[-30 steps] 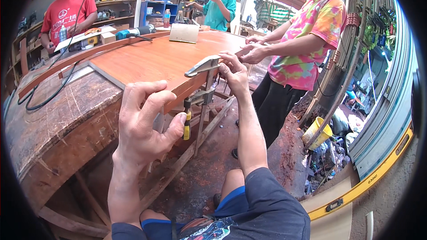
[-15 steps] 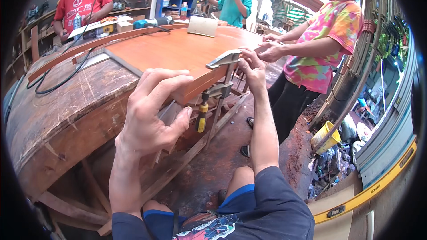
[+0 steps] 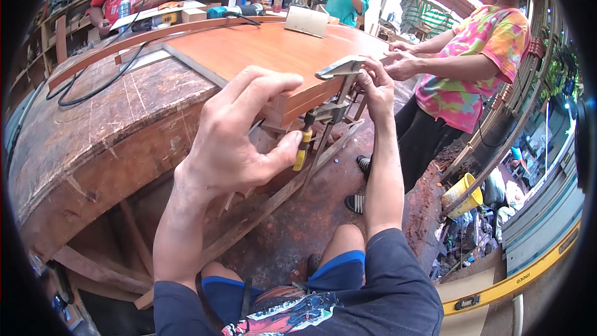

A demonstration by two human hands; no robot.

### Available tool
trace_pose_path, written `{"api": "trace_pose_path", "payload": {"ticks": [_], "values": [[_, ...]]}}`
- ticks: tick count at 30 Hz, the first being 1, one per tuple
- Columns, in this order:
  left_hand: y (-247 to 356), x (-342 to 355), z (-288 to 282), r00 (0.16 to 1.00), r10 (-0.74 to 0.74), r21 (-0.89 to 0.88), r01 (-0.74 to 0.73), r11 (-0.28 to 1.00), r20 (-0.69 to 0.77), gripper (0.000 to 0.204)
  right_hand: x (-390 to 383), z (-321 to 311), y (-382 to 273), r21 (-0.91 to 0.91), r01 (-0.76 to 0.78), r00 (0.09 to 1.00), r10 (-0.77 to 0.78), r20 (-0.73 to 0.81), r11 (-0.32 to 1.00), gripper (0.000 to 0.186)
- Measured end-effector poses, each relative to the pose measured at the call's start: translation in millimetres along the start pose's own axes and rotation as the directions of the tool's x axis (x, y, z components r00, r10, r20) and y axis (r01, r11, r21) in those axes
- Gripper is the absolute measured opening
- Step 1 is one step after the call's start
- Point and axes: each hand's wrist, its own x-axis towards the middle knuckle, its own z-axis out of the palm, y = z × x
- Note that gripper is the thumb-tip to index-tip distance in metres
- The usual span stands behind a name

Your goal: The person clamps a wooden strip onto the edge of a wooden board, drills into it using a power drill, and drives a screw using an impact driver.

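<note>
An F-clamp (image 3: 339, 68) with grey metal jaws straddles the front edge of an orange-brown wooden panel (image 3: 249, 46), its bar hanging down. My right hand (image 3: 377, 84) is closed on the clamp at the top, by the upper jaw. Below the panel edge hangs the clamp's black-and-yellow handle (image 3: 302, 150). My left hand (image 3: 233, 134) is open in a C shape around the panel's corner, fingers above and thumb below. The thumb tip overlaps the handle in view; whether they touch I cannot tell.
A scarred wooden workbench (image 3: 124, 109) bears the panel, a black cable and a teal power tool (image 3: 235, 10). A person in a tie-dye shirt (image 3: 479, 59) stands close on the right, hands by the panel. Two other people stand behind the bench. A yellow bucket (image 3: 463, 196) is at right.
My left hand has moved right and come closer to the clamp handle. My right hand stays on the clamp. The whole view has shifted, with the panel now appearing farther right.
</note>
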Motion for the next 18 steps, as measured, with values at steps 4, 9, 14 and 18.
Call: {"api": "trace_pose_path", "payload": {"ticks": [4, 9, 14, 18], "values": [[1, -4, 1, 0.998, -0.009, 0.006, 0.009, 1.0, 0.062, 0.055, -2, 5, -2, 0.021, -0.017, 1.0, 0.017, -0.011, 1.0, 0.028], [-8, -3, 6, 0.995, 0.082, 0.111, -0.088, 0.99, 0.059, 0.05, -4, 2, -5, 0.038, -0.005, 1.0, 0.006, -0.021, 0.999, 0.03], [-13, -4, 14, 0.994, 0.11, 0.164, -0.107, 0.981, -0.008, 0.047, -2, 2, 3, -0.022, -0.012, 0.999, 0.011, -0.045, 1.0, 0.028], [-8, -3, 22, 0.989, 0.116, 0.189, -0.097, 0.977, -0.092, 0.044, -3, 3, 4, 0.009, -0.015, 0.999, 0.015, -0.05, 1.0, 0.03]]}}
